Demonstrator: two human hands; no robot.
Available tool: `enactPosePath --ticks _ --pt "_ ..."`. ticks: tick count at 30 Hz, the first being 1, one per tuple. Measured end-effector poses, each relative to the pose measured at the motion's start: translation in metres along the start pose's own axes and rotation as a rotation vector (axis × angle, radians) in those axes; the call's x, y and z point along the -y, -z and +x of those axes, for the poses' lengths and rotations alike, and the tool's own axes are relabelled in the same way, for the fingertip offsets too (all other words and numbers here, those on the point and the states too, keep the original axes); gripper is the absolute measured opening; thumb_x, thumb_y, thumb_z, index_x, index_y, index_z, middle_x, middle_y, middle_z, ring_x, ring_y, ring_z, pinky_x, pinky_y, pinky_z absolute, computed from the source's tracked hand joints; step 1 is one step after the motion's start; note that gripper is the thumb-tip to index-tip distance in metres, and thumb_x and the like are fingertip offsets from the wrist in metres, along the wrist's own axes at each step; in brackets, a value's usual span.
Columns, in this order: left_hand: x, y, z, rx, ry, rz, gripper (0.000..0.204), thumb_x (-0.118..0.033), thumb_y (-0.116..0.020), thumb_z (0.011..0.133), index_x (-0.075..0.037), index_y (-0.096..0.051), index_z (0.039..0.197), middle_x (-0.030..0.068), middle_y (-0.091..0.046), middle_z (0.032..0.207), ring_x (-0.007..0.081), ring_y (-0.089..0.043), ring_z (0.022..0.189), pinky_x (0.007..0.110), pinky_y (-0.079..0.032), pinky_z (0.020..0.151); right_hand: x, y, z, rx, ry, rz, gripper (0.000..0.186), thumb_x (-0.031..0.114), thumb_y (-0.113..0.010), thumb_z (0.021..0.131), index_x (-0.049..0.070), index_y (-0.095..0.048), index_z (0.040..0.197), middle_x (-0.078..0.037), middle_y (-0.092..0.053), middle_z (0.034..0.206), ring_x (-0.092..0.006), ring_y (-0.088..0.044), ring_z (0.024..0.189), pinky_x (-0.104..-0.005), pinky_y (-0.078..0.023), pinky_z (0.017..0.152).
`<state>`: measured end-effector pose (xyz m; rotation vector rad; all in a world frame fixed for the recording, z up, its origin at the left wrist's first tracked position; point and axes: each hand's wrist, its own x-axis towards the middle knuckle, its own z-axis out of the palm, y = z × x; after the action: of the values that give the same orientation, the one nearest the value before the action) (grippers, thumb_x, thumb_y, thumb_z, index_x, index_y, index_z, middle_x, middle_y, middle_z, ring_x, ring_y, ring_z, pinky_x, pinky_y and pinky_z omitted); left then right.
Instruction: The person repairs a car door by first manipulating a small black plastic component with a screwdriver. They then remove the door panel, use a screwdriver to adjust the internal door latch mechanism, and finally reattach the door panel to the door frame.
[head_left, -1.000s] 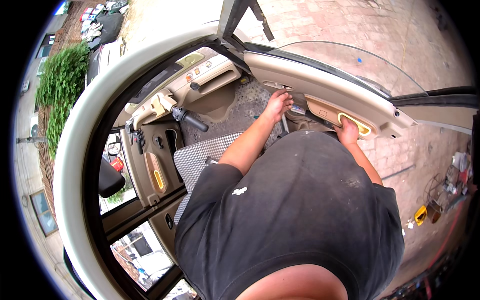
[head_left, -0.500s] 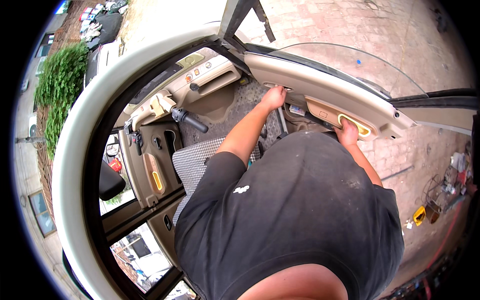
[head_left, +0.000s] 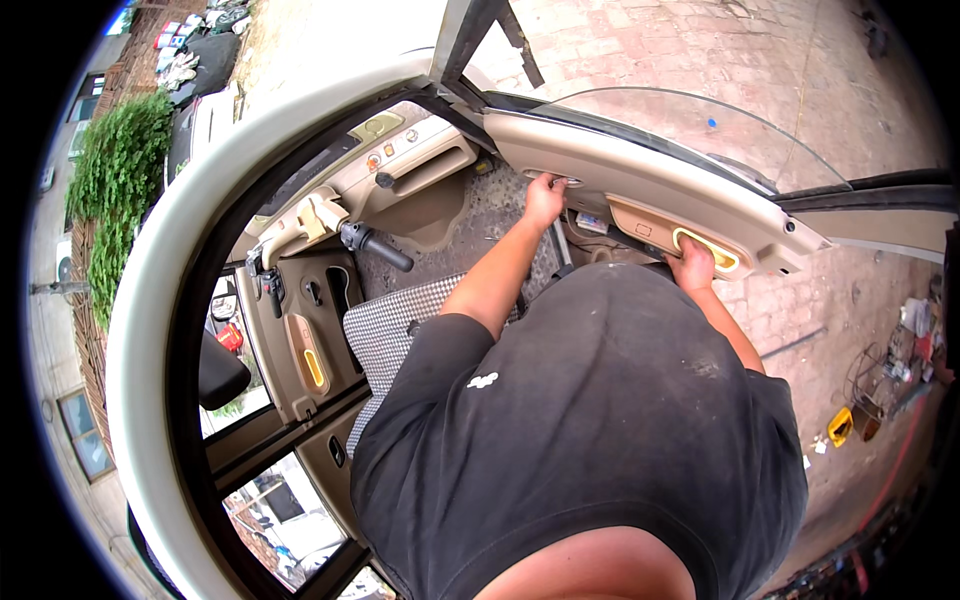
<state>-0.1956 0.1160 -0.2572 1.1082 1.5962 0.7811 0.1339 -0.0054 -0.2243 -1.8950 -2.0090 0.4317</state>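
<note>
The beige inner panel of an open vehicle door (head_left: 640,165) stretches across the view ahead of me, with a partly lowered window glass (head_left: 690,125) above it. My left hand (head_left: 545,203) is closed at the small inside door handle (head_left: 572,182), its fingertips at the handle's recess. Farther right, my right hand (head_left: 692,266) grips the door's pull handle (head_left: 722,256), which has a yellow-lined recess. Its fingers reach into that recess, and part of the grip is hidden by the hand. Below the panel, a door pocket (head_left: 592,222) contains small items.
Left of me are a checked seat (head_left: 395,318), a handlebar grip (head_left: 378,246) and a beige dashboard (head_left: 425,150). The white cab frame (head_left: 150,330) curves around the left. Brick paving (head_left: 640,45) lies beyond the door, with a yellow object (head_left: 839,427) and scattered clutter at right.
My left hand has shifted slightly left along the inside door handle, uncovering more of its right end. My right hand stays on the pull handle. The view has moved very slightly.
</note>
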Motion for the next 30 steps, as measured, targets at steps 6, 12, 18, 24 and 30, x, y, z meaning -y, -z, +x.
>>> enactPosePath --ticks 6,12,18,24,30 --pt "-0.011 0.002 -0.013 -0.005 0.103 -0.296 0.016 -0.015 -0.059 0.096 0.000 -0.062 0.103 0.0071 -0.066 0.090 0.0154 -0.062 0.078 0.029 -0.048 0.068 -0.005 -0.003 -0.005 -0.036 -0.003 -0.008 0.040 0.020 -0.084 0.062 0.007 -0.061 0.092 -0.013 -0.065 0.082 -0.0349 -0.063 0.083 -0.0457 -0.048 0.074" --pt "-0.029 0.004 -0.020 -0.045 0.166 -0.508 0.008 -0.007 -0.058 0.089 0.000 -0.060 0.092 0.0081 -0.066 0.083 0.0144 -0.057 0.070 0.029 -0.047 0.064 -0.010 -0.003 -0.006 -0.038 0.015 -0.018 0.040 0.019 -0.084 0.062 0.007 -0.063 0.093 -0.013 -0.065 0.083 -0.0355 -0.063 0.082 -0.0463 -0.049 0.073" --pt "-0.027 -0.002 -0.025 0.074 0.308 -1.247 0.006 -0.002 -0.052 0.087 -0.003 -0.056 0.091 0.0094 -0.061 0.086 0.0206 -0.059 0.076 0.031 -0.049 0.063 -0.003 0.002 -0.009 -0.077 0.024 0.007 0.039 0.018 -0.084 0.062 0.007 -0.063 0.093 -0.013 -0.066 0.083 -0.0355 -0.063 0.082 -0.0460 -0.049 0.074" --pt "-0.033 -0.001 -0.024 0.306 0.361 -1.511 0.016 -0.012 -0.058 0.083 -0.003 -0.054 0.095 0.0113 -0.058 0.086 0.0260 -0.058 0.079 0.038 -0.049 0.071 0.004 -0.001 -0.013 -0.089 0.018 0.043 0.039 0.017 -0.084 0.061 0.007 -0.063 0.092 -0.013 -0.066 0.082 -0.0347 -0.063 0.082 -0.0454 -0.049 0.076" --pt "-0.075 -0.002 -0.043 0.243 0.438 -1.427 0.071 -0.063 -0.064 0.082 -0.004 -0.046 0.118 0.0122 -0.055 0.095 0.0268 -0.053 0.080 0.040 -0.047 0.076 0.009 -0.003 -0.014 -0.101 0.011 0.082 0.045 0.022 -0.083 0.064 0.005 -0.066 0.102 -0.016 -0.069 0.091 -0.0379 -0.065 0.088 -0.0468 -0.051 0.080"
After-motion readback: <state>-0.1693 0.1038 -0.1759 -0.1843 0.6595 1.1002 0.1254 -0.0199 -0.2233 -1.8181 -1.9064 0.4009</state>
